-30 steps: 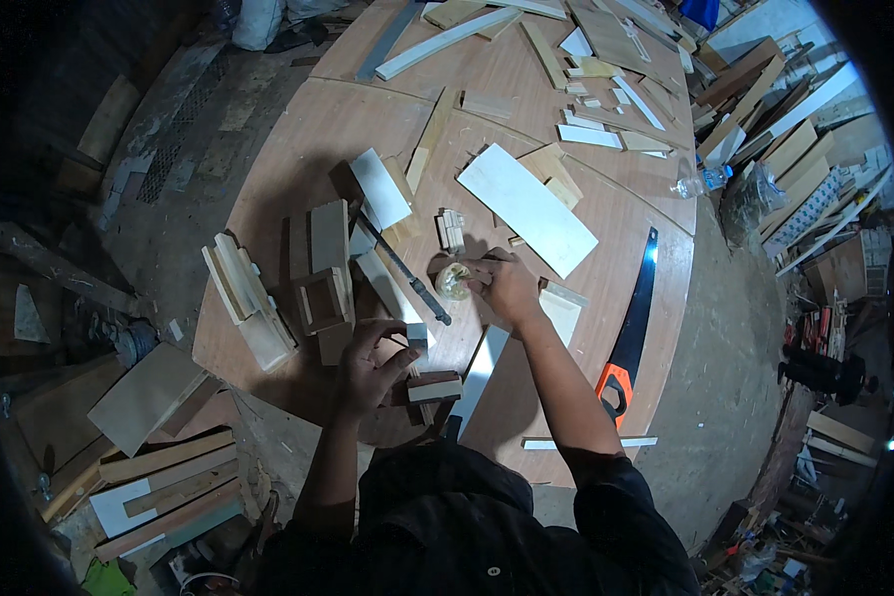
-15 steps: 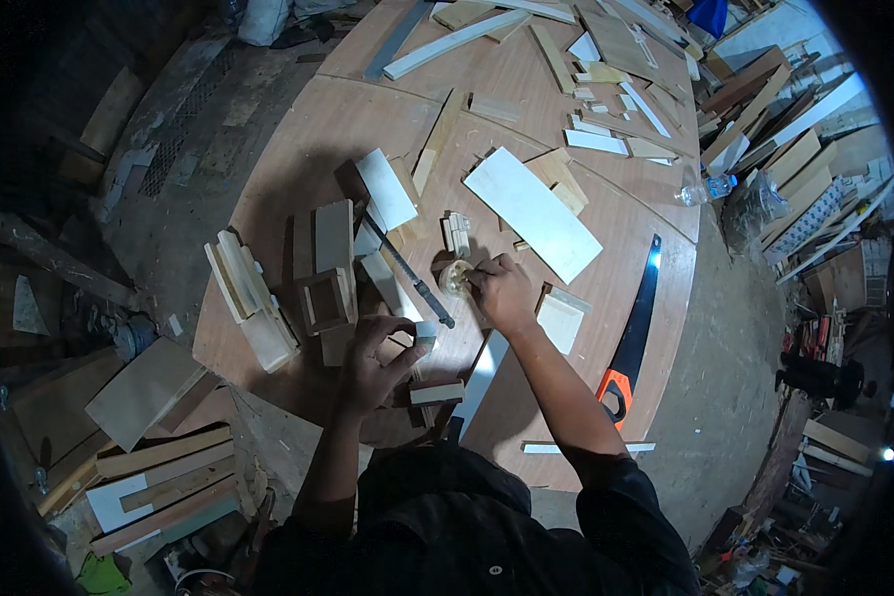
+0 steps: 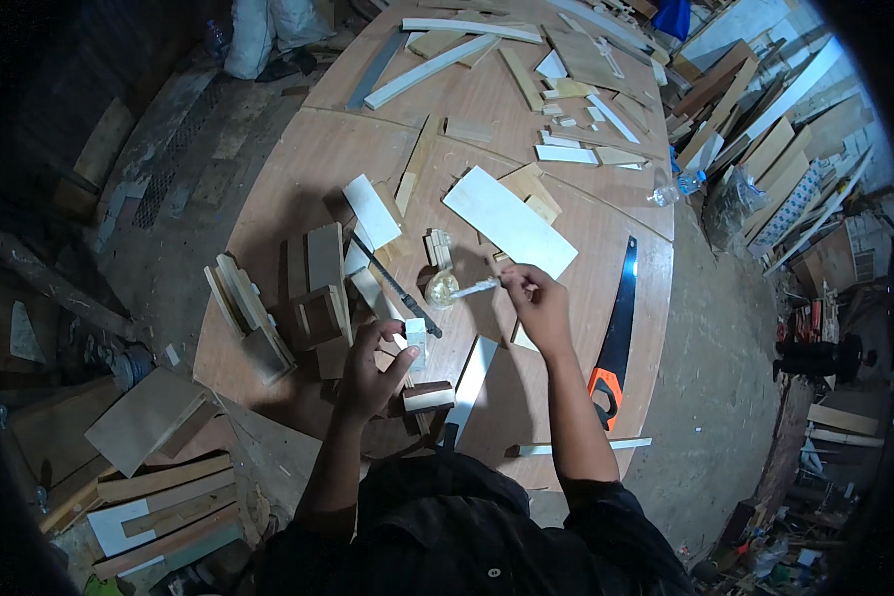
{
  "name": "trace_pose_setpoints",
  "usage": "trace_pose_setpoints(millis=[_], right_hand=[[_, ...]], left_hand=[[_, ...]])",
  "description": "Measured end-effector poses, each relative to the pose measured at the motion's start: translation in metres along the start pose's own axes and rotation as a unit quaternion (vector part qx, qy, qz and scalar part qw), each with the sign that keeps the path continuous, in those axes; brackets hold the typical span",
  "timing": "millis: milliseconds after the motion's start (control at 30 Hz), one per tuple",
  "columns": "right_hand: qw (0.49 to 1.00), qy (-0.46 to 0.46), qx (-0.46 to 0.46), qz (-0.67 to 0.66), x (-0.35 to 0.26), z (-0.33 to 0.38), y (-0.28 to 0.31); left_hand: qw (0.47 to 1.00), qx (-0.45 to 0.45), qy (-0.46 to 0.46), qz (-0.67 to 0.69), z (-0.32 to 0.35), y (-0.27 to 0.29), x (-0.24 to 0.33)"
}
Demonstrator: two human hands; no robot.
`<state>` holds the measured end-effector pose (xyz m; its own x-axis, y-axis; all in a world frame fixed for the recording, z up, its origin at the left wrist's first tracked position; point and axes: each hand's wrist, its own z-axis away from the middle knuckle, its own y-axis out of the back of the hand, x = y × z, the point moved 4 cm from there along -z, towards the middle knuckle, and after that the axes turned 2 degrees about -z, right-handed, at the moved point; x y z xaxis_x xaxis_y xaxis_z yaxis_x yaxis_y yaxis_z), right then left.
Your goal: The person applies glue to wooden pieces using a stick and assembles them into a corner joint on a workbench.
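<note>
My left hand [image 3: 374, 372] grips a small pale wooden block [image 3: 416, 340] between thumb and fingers, holding it up near the table's front. To its right, my right hand [image 3: 539, 306] pinches one end of a thin stick [image 3: 477, 288] with a whitish coating along it. The stick's other end points at a small round cup [image 3: 441, 290] with pale yellowish contents; whether it touches the cup I cannot tell. A dark file-like bar [image 3: 397, 286] lies just beyond the block. Behind the cup is a small bundle of wooden strips [image 3: 438, 248].
Box-like wooden pieces [image 3: 326, 260] stand left of my left hand. A white board [image 3: 512, 221] lies beyond the cup. On the right rests a handsaw [image 3: 618, 333] with an orange handle, and a plastic bottle [image 3: 677, 187] lies near the table's right edge. Offcuts cover the far end.
My right hand has drawn back to the right from the cup, and the coated stick now shows. The left hand keeps the block, which now shows more fully. The whole view has shifted slightly.
</note>
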<state>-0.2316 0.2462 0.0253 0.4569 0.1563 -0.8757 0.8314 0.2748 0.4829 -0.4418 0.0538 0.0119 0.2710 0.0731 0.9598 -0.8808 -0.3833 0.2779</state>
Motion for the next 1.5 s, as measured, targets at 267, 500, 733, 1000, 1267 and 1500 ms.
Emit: trace_pose_setpoints(millis=[267, 500, 733, 1000, 1267, 1500], right_hand=[[0.937, -0.022, 0.009, -0.350, -0.072, 0.116, 0.080], [0.943, 0.074, 0.034, -0.323, -0.108, 0.168, 0.117], [0.974, 0.139, 0.048, -0.174, -0.127, 0.198, 0.140], [0.957, 0.275, 0.055, -0.071, -0.142, 0.224, 0.168], [0.961, 0.272, 0.038, -0.015, -0.148, 0.242, 0.185], [0.972, 0.198, 0.054, -0.113, -0.144, 0.254, 0.191]], left_hand=[[0.996, -0.032, -0.075, 0.032, 0.019, -0.008, 0.079], [0.967, -0.049, -0.251, 0.007, 0.045, -0.016, 0.144], [0.968, -0.070, -0.237, 0.046, 0.068, -0.017, 0.161], [0.959, -0.083, -0.268, 0.035, 0.082, -0.028, 0.174], [0.956, -0.109, -0.255, 0.092, 0.090, -0.040, 0.184], [0.946, -0.112, -0.292, 0.086, 0.096, -0.045, 0.194]])
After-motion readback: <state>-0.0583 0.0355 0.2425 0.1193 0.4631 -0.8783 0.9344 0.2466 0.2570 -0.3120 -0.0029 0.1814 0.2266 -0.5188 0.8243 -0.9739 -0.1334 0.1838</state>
